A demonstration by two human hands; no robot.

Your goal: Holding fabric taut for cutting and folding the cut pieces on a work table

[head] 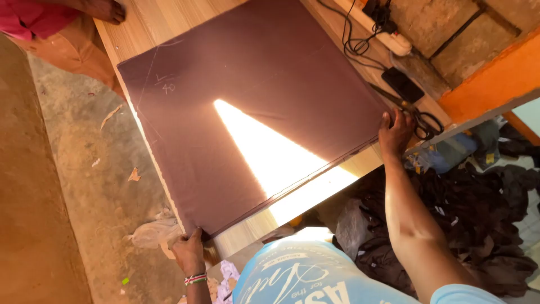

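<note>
Flat on the wooden table (169, 22), the maroon fabric (253, 112) covers most of the top, its near edge running between both hands. Left hand (187, 250) pinches the near-left corner; right hand (395, 134) presses, fingers curled, on the near-right corner beside the scissors (419, 118).

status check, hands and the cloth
Left hand grips near corner of maroon cloth. Right hand pins far corner. Cloth flat on wooden table. Scissors beside right hand.
</note>
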